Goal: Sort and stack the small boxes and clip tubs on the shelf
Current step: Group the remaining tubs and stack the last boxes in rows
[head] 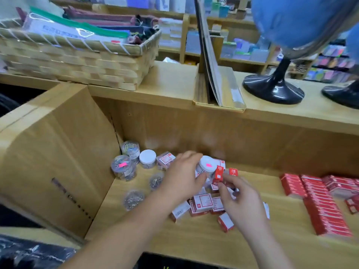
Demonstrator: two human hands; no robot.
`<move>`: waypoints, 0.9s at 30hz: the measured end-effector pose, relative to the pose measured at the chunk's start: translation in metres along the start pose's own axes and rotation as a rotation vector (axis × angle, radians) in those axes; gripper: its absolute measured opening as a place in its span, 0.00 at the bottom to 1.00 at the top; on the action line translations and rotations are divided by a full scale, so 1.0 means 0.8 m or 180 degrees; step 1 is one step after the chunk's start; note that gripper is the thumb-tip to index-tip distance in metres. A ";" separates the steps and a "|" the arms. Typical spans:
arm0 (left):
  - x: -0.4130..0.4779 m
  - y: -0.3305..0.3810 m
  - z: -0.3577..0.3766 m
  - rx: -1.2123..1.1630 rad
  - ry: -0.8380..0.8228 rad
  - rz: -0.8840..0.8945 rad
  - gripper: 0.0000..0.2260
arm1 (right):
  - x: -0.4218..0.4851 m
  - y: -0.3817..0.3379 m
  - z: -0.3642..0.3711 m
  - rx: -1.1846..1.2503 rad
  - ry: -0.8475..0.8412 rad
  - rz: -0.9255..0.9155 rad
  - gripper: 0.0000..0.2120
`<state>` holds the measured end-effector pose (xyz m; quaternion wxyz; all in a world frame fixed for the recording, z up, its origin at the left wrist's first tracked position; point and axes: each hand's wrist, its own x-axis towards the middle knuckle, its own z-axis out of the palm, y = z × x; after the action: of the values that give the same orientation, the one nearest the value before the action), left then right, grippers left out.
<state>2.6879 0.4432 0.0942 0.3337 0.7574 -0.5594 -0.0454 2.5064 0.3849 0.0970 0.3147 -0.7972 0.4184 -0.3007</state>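
Observation:
My left hand (181, 176) grips a clear clip tub with a white lid (206, 165) in the middle of the wooden shelf (194, 239). Just to its right, my right hand (241, 199) pinches a small red box (219, 173) above a loose heap of red and white boxes (203, 203). More clip tubs (124, 166) stand in the shelf's back left corner, one of them with a white lid (147, 158). Two clear tubs (134, 199) lie in front of them.
Rows of red boxes (320, 202) are stacked at the shelf's right. On the ledge above stand a woven basket (77, 61), a slotted card holder (217, 88) and black globe bases (274, 90). A wooden side panel (54, 152) walls the shelf on the left.

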 end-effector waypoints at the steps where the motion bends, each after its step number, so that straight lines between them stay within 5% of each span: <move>1: 0.015 0.007 0.008 0.0239 -0.0134 0.0054 0.21 | 0.003 -0.001 -0.005 0.0110 0.0009 0.0005 0.08; 6: 0.044 0.020 0.037 0.0964 -0.0423 -0.0054 0.18 | 0.020 -0.006 -0.017 0.0323 0.0035 -0.0025 0.14; 12: 0.011 0.023 -0.005 -0.0198 0.0446 -0.0346 0.16 | 0.031 -0.035 -0.018 0.0715 0.0087 -0.0063 0.09; 20: -0.102 -0.037 -0.074 -0.0441 0.1091 -0.0712 0.20 | 0.037 -0.133 0.065 0.0712 -0.1779 -0.0011 0.19; 27: -0.157 -0.101 -0.093 -0.0436 0.1008 -0.0946 0.20 | 0.062 -0.148 0.144 -0.0203 -0.1417 -0.0517 0.18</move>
<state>2.7406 0.5993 0.0683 0.4576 0.8047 -0.3779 -0.0124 2.6716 0.4251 0.1257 0.3487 -0.8844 0.2824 -0.1285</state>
